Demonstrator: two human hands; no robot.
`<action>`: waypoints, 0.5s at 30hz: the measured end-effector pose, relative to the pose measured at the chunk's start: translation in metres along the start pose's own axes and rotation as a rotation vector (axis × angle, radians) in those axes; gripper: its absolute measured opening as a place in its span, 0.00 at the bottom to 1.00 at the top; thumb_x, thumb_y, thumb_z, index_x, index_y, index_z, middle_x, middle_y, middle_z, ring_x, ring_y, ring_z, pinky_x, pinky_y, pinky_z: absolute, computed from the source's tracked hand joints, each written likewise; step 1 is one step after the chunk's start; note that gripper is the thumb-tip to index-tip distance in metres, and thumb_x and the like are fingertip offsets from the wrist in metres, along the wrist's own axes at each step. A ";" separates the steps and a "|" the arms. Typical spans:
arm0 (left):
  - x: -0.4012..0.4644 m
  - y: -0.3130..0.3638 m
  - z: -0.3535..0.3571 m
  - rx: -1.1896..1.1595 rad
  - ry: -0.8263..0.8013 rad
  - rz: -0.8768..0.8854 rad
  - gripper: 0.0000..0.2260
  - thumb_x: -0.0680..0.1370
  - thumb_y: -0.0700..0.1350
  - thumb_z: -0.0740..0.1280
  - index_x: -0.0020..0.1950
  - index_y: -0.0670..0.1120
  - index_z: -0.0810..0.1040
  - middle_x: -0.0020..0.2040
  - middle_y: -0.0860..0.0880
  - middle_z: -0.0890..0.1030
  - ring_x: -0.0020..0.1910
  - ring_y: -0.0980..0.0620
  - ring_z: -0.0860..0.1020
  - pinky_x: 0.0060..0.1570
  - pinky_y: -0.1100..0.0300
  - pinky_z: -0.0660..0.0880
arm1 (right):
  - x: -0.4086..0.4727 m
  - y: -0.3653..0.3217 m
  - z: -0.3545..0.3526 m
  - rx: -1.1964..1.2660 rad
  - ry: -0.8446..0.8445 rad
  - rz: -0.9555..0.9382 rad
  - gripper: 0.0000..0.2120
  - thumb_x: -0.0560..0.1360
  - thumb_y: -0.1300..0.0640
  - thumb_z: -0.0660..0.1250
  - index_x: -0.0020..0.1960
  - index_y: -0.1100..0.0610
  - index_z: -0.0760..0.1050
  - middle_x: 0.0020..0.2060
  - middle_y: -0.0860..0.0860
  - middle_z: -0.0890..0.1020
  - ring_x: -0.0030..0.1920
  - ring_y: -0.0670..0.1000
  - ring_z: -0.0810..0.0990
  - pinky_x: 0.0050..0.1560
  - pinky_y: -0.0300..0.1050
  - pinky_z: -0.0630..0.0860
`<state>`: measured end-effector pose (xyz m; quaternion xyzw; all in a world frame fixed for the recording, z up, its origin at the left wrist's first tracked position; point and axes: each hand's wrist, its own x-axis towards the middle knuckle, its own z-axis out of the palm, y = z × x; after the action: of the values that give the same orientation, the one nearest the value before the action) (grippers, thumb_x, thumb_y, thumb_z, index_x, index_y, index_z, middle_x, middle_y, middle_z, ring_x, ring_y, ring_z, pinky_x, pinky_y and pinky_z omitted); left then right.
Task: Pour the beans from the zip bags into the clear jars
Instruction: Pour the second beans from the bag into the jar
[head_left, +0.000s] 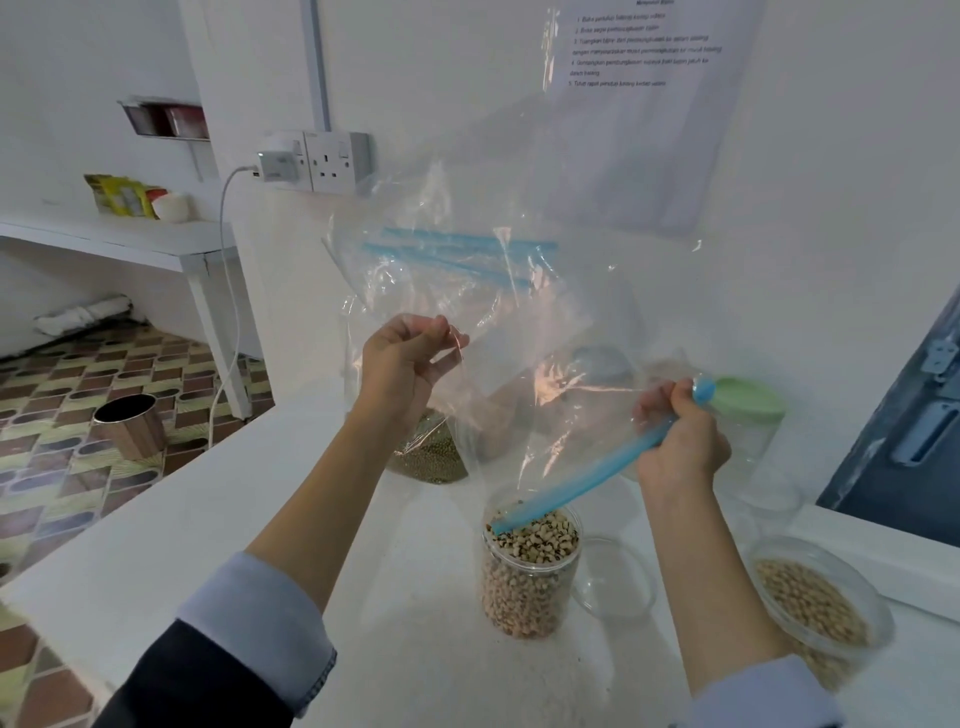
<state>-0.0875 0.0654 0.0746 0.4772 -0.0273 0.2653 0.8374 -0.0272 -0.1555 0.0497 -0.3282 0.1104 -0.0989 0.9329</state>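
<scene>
Tipping over the open jar (530, 566), an apparently empty zip bag (467, 291) is held up by both hands. Its bottom edge is pinched between the curled fingers of the left hand (402, 364), and the blue zip strip (582, 480) is gripped by the closed fingers of the right hand (680, 441), with the strip's low end dipping into the jar mouth. This jar is filled nearly to the rim with black-eyed beans.

Judged from here, the jar could be knocked over if the strip is dragged sideways against its rim, and any beans clinging in the bag's folds could be dropped on the counter (260, 519) if the mouth is swung off the jar.

A loose clear lid (613, 579) lies just right of the jar. A second jar (821, 608), of pale beans, stands at near right, close to the right forearm, where it could be bumped. Farther back, a bag of green beans (428, 452) is seen behind the held plastic, and a green-lidded jar (748, 431) stands behind the right hand. A socket (337, 161) and printed sheet (644, 104) are fixed on the far wall.
</scene>
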 end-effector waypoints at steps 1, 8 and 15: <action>-0.001 0.000 0.000 -0.003 -0.002 -0.001 0.12 0.77 0.31 0.61 0.35 0.40 0.70 0.31 0.46 0.80 0.35 0.50 0.81 0.46 0.53 0.80 | 0.000 0.000 0.000 0.005 -0.002 0.004 0.08 0.77 0.66 0.65 0.40 0.60 0.72 0.27 0.51 0.78 0.24 0.48 0.72 0.27 0.39 0.70; -0.002 -0.001 0.000 -0.040 -0.005 0.008 0.11 0.77 0.31 0.61 0.35 0.40 0.70 0.31 0.46 0.79 0.35 0.50 0.81 0.50 0.51 0.79 | 0.004 0.001 0.001 0.040 -0.024 -0.019 0.08 0.77 0.68 0.65 0.40 0.61 0.72 0.29 0.53 0.76 0.24 0.49 0.72 0.26 0.41 0.68; 0.001 -0.005 -0.001 -0.064 -0.019 0.026 0.10 0.75 0.30 0.62 0.36 0.40 0.69 0.31 0.46 0.79 0.34 0.50 0.80 0.44 0.56 0.81 | 0.009 0.002 0.002 0.065 -0.035 -0.043 0.07 0.76 0.67 0.65 0.41 0.61 0.73 0.29 0.52 0.78 0.25 0.48 0.73 0.28 0.41 0.69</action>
<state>-0.0851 0.0647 0.0703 0.4521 -0.0501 0.2706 0.8485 -0.0185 -0.1555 0.0486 -0.3018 0.0838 -0.1165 0.9425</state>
